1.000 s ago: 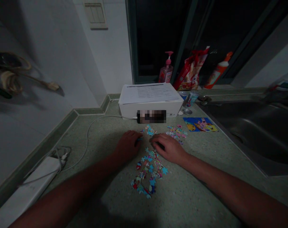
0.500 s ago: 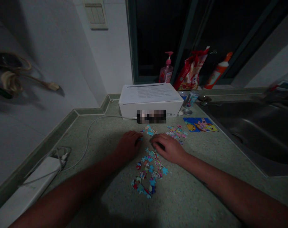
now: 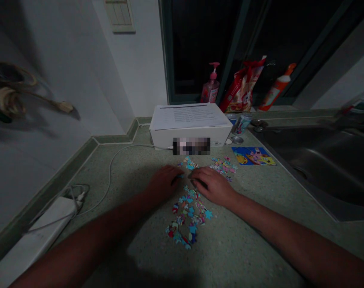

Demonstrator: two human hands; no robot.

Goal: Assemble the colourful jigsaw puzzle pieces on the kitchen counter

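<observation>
Just below the white cardboard box (image 3: 190,138) on the speckled green counter (image 3: 236,252), my left hand (image 3: 163,184) and my right hand (image 3: 213,186) lie curved side by side, close together above loose jigsaw pieces (image 3: 189,218), and from this head view I cannot tell whether either hand grips a piece or is simply resting. Most pieces form a long scatter farther from the box, smaller clusters (image 3: 224,167) lie nearer it, and a printed cartoon picture card (image 3: 253,156) sits beyond them, toward the steel sink (image 3: 320,168).
</observation>
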